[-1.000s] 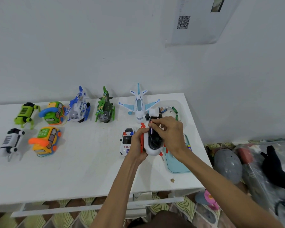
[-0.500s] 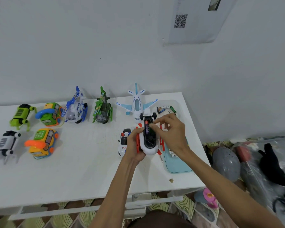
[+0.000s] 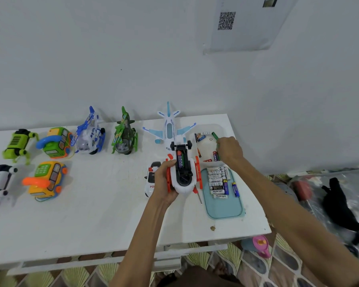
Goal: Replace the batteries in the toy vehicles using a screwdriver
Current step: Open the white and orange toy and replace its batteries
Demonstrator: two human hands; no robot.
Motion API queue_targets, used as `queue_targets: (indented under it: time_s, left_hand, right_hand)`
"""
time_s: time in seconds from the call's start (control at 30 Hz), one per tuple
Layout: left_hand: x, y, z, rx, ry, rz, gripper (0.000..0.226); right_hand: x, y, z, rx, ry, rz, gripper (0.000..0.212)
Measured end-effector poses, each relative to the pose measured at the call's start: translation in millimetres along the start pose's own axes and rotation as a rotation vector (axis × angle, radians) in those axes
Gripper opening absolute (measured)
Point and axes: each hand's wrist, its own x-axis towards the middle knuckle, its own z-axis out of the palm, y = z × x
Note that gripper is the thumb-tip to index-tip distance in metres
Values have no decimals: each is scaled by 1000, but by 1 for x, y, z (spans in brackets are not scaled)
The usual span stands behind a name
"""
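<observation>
- Head view: the toy vehicle point(image 3: 183, 175), white with red-orange side parts, lies belly up on the white table point(image 3: 91, 214). Its battery compartment is open, and batteries point(image 3: 180, 158) sit in the far half.
- The left hand point(image 3: 164, 183) grips the toy vehicle from its left side, with the fingers curled around the hull and the thumb on top by the compartment edge.
- The right hand point(image 3: 229, 150) is to the right of the toy vehicle and a little beyond it, back up over the clear tray point(image 3: 222, 127). Its fingers point down into the tray and are hidden, so it cannot be told whether they hold anything.
- Loose batteries point(image 3: 201, 136) lie scattered in the clear tray, just right of the toy vehicle's far end.
- The teal tray point(image 3: 224, 208) lies just right of the toy vehicle's near end, with a row of fresh batteries point(image 3: 216, 179) in its far half.
- The screwdriver point(image 3: 199, 198) lies between the toy vehicle and the teal tray, with only its thin shaft plain to see.
- The police car point(image 3: 150, 179) stands just left of the toy vehicle, partly behind the left hand.
- The airplane point(image 3: 170, 129) stands just beyond the toy vehicle, nose toward it.
- Further left of the toy vehicle stand the green helicopter point(image 3: 124, 137), the blue helicopter point(image 3: 90, 137), two phone cars point(image 3: 46, 179) and two robot dogs point(image 3: 19, 142).
</observation>
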Motion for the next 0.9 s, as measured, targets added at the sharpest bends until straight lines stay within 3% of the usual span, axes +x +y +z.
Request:
queue_targets:
  time_s: [0.17,0.27,0.53,0.63,0.73,0.8,0.9]
  left_hand:
    - [-2,-3,-2,15,31,-5,30]
    - [-2,-6,-4,18,30,-3,30]
    - [0,-7,-7,32,50,-13,29]
    - [0,-5,-6,20,57,-6,28]
    - [0,-3,-3,18,55,9,30]
    - [0,-2,-2,7,54,17,30]
    - [0,-1,-1,10,49,20,30]
  right_hand:
    - [9,-17,1,-318,-100,-98,33]
    - [14,-29,13,-332,-123,-62,35]
    - [30,-27,10,202,-90,120,29]
    - [25,-26,3,488,-61,147,20]
    - [7,-25,-13,903,-165,248,21]
    - [-9,-25,-27,1118,-190,243,22]
    - [-39,-30,-51,1230,-208,150,23]
